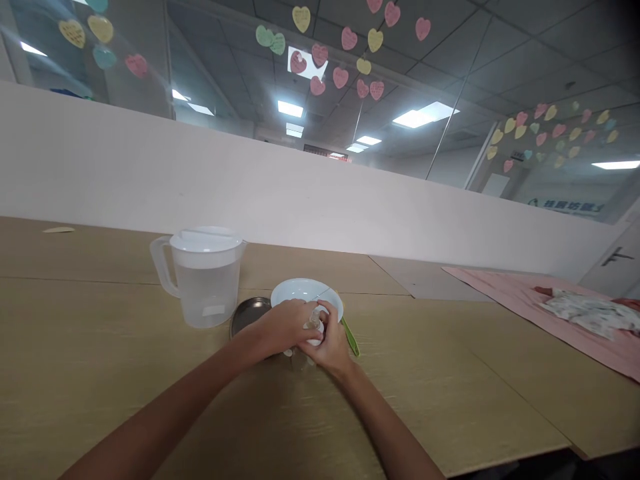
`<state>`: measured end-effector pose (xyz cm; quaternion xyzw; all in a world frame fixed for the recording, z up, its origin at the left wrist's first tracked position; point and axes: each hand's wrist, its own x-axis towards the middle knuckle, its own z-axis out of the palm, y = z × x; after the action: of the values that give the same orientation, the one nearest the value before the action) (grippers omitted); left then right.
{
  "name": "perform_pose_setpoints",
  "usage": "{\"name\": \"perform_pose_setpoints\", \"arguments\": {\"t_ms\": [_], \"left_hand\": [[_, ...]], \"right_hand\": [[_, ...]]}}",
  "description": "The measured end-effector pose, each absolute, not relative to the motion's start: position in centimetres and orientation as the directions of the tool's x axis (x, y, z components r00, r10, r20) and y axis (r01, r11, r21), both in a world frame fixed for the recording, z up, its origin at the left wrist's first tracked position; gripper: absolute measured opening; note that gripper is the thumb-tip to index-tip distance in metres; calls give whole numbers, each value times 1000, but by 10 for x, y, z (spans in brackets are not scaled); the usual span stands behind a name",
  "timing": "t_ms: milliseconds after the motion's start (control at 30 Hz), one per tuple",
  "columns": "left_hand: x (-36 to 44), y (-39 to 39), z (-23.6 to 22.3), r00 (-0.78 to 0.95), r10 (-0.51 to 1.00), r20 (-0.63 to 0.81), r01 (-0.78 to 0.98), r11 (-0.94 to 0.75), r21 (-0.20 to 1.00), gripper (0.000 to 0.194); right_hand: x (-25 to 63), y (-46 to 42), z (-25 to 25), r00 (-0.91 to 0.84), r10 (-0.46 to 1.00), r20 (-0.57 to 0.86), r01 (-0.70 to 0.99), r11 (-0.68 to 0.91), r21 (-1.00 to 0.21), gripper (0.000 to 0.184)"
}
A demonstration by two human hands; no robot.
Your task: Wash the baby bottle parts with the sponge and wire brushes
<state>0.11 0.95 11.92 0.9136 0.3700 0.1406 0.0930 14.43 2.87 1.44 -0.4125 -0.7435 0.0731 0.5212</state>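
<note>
My left hand [286, 325] and my right hand [332, 343] meet in front of a white bowl [293, 288]. Both are closed around a small clear and white item [315, 327], whose kind I cannot make out. My fingers cover much of it. Just below the hands, some small pale, see-through things [295, 357] show faintly on the table. Partly hidden behind my left hand and forearm is a round dark metal dish [245, 313]. A green handle [351, 339] sticks out at the bowl's right side, beside my right hand.
A clear plastic jug [207, 293] with a white lid stands left of the dish on the wooden table [425, 373]. Far right, a pink cloth [505, 293] carries a patterned white cloth [580, 312]. A low white wall [300, 207] runs behind the table.
</note>
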Motion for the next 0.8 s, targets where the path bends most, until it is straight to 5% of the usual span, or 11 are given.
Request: {"name": "perform_pose_setpoints", "arguments": {"t_ms": [233, 433, 567, 800], "left_hand": [[6, 5, 127, 505, 843, 185, 852, -521, 50, 49], [-11, 4, 136, 556, 803, 214, 756, -596, 270, 61], [-9, 4, 131, 633, 765, 122, 719, -638, 275, 73], [-9, 6, 134, 614, 765, 194, 683, -638, 354, 69]], "right_hand": [[142, 30, 12, -111, 661, 742, 546, 665, -510, 75], [142, 26, 14, -118, 700, 704, 534, 643, -549, 77], [144, 26, 15, -134, 702, 699, 536, 645, -545, 78], [145, 25, 16, -153, 699, 698, 553, 647, -526, 71]]}}
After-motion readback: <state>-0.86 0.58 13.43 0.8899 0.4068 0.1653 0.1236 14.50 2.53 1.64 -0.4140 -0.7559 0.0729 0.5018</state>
